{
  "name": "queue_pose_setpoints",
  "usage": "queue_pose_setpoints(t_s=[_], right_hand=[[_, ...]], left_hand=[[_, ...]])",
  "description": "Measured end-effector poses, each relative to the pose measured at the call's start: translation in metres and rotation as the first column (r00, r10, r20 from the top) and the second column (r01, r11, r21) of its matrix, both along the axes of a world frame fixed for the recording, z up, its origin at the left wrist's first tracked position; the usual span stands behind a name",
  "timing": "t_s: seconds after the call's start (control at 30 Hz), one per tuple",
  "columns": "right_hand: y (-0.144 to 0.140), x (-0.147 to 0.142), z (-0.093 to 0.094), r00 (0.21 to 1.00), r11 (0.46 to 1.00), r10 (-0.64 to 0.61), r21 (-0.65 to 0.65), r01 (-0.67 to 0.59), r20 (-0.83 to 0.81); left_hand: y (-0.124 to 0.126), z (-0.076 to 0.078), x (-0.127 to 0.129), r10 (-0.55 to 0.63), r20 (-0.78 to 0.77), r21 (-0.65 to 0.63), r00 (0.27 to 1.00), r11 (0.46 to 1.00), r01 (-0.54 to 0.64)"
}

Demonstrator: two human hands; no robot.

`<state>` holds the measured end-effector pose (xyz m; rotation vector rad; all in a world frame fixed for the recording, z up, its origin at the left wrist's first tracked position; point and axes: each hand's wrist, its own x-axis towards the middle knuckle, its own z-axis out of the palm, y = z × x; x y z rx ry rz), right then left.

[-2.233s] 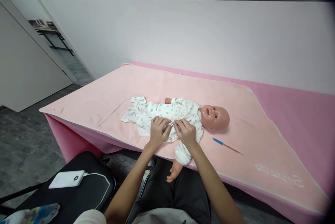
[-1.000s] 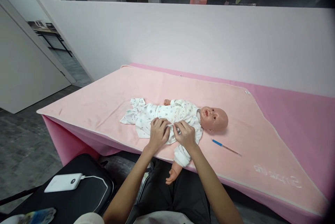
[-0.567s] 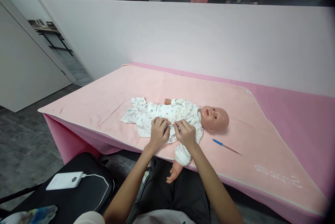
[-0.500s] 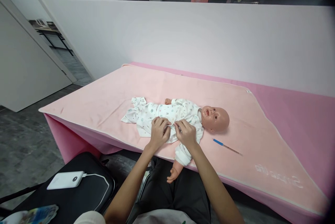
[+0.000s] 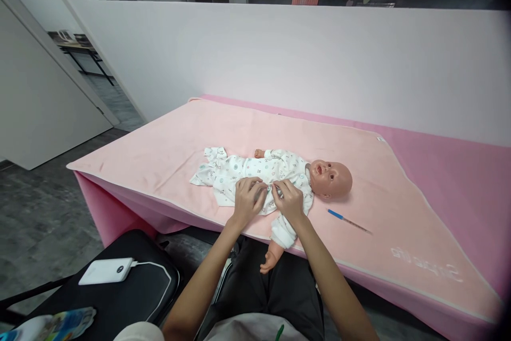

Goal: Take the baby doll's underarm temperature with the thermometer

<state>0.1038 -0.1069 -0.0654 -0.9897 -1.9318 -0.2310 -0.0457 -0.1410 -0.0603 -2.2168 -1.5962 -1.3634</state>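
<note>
A baby doll [image 5: 332, 179] lies on its back, its head to the right, in white patterned baby clothes [image 5: 239, 168]. At the front of its middle, my left hand [image 5: 248, 200] pinches the cloth with curled fingers. My right hand [image 5: 288, 201] grips the same garment just to the right, fingertips close to those of the left. Whatever small fastening may be between the fingertips is too small to make out. The doll's near arm [image 5: 273, 256] hangs over the table edge, below my right wrist.
A pink blanket [image 5: 159, 139] covers the table. To the right of my hands lies a pen-like stick [image 5: 336, 214] with a blue end. A black chair [image 5: 131, 298] on the left holds a white power bank [image 5: 106, 271] with a cable. A white wall [image 5: 279, 59] stands behind.
Both hands stay on the garment, with the fingertips shifting slightly. The whole view has moved a little, so everything sits slightly further right.
</note>
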Motion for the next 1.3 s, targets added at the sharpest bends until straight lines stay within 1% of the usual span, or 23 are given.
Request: queue_pose_setpoints(t_s=[0.1, 0.17, 0.23, 0.27, 0.3, 0.33, 0.37, 0.43, 0.47, 0.57, 0.6, 0.67, 0.73, 0.77, 0.8, 0.83, 0.87, 0.9, 0.93, 1.03, 1.1, 1.23, 1.3], right_hand=[[-0.009, 0.006, 0.003, 0.996, 0.999, 0.008, -0.041, -0.011, -0.087], [-0.022, 0.021, 0.004, 0.981, 0.997, -0.068, -0.054, 0.059, -0.179], [-0.038, 0.050, 0.001, 0.937, 0.974, -0.229, -0.063, 0.220, -0.265], [-0.047, 0.069, -0.002, 0.895, 0.940, -0.341, -0.104, 0.325, -0.286], [-0.055, 0.090, -0.007, 0.843, 0.891, -0.454, -0.153, 0.428, -0.288], [-0.063, 0.113, -0.013, 0.799, 0.832, -0.554, -0.209, 0.515, -0.235], [-0.071, 0.135, -0.020, 0.785, 0.784, -0.607, -0.254, 0.566, -0.123], [-0.083, 0.174, -0.034, 0.748, 0.707, -0.656, -0.265, 0.655, 0.099], [-0.089, 0.189, -0.040, 0.737, 0.681, -0.652, -0.289, 0.673, 0.177], [-0.101, 0.211, -0.043, 0.779, 0.673, -0.577, -0.397, 0.624, 0.247], [-0.105, 0.212, -0.039, 0.801, 0.668, -0.551, -0.452, 0.592, 0.235], [-0.110, 0.207, -0.023, 0.835, 0.629, -0.524, -0.586, 0.511, 0.166], [-0.114, 0.197, 0.000, 0.862, 0.607, -0.507, -0.718, 0.341, -0.019], [-0.115, 0.190, 0.012, 0.854, 0.630, -0.489, -0.749, 0.206, -0.176], [-0.116, 0.183, 0.023, 0.820, 0.667, -0.452, -0.743, 0.048, -0.352], [-0.115, 0.176, 0.033, 0.757, 0.703, -0.407, -0.704, -0.097, -0.511], [-0.114, 0.167, 0.042, 0.683, 0.730, -0.383, -0.657, -0.189, -0.622], [-0.112, 0.159, 0.049, 0.624, 0.749, -0.383, -0.624, -0.222, -0.681], [-0.109, 0.150, 0.055, 0.578, 0.770, -0.398, -0.602, -0.212, -0.713], [-0.102, 0.128, 0.063, 0.510, 0.793, -0.409, -0.571, -0.211, -0.757], [-0.101, 0.118, 0.065, 0.510, 0.793, -0.393, -0.563, -0.234, -0.765], [-0.110, 0.108, 0.072, 0.569, 0.775, -0.385, -0.590, -0.228, -0.726], [-0.117, 0.106, 0.078, 0.573, 0.784, -0.366, -0.575, -0.234, -0.733]], left_hand=[[0.001, 0.002, 0.001, -0.005, -0.039, -0.032, 0.999, 0.999, 0.003], [0.001, 0.002, 0.000, -0.002, -0.039, -0.039, 0.999, 0.999, 0.000], [0.001, 0.002, 0.000, -0.008, -0.044, -0.047, 0.999, 0.999, 0.006], [0.000, 0.002, -0.001, -0.013, -0.046, -0.052, 0.999, 0.999, 0.011], [0.000, 0.002, -0.001, -0.018, -0.047, -0.057, 0.999, 0.998, 0.015], [0.000, 0.002, -0.001, -0.022, -0.045, -0.063, 0.999, 0.998, 0.019], [0.000, 0.002, 0.000, -0.025, -0.041, -0.070, 0.999, 0.997, 0.022], [0.000, 0.003, 0.000, -0.029, -0.024, -0.083, 0.999, 0.996, 0.027], [0.001, 0.003, 0.000, -0.031, -0.015, -0.089, 0.999, 0.996, 0.029], [0.001, 0.004, 0.000, -0.038, 0.009, -0.107, 0.999, 0.994, 0.039], [0.001, 0.004, -0.001, -0.039, 0.014, -0.111, 0.999, 0.993, 0.041], [0.002, 0.003, -0.001, -0.042, 0.023, -0.115, 0.999, 0.992, 0.045], [0.002, 0.003, -0.002, -0.048, 0.029, -0.109, 0.998, 0.993, 0.050], [0.002, 0.002, -0.002, -0.051, 0.030, -0.106, 0.998, 0.993, 0.053], [0.002, 0.002, -0.002, -0.052, 0.029, -0.103, 0.998, 0.993, 0.055], [0.002, 0.002, -0.002, -0.051, 0.028, -0.103, 0.998, 0.993, 0.054], [0.002, 0.002, -0.002, -0.049, 0.026, -0.104, 0.998, 0.993, 0.052], [0.002, 0.001, -0.002, -0.047, 0.023, -0.105, 0.999, 0.993, 0.049], [0.002, 0.001, -0.002, -0.045, 0.021, -0.104, 0.999, 0.993, 0.047], [0.001, 0.002, -0.002, -0.044, 0.021, -0.097, 0.999, 0.994, 0.046], [0.001, 0.002, -0.002, -0.044, 0.026, -0.095, 0.999, 0.994, 0.046], [0.001, 0.000, -0.003, -0.047, 0.030, -0.108, 0.998, 0.993, 0.050], [0.001, 0.000, -0.003, -0.050, 0.031, -0.110, 0.998, 0.992, 0.053]])
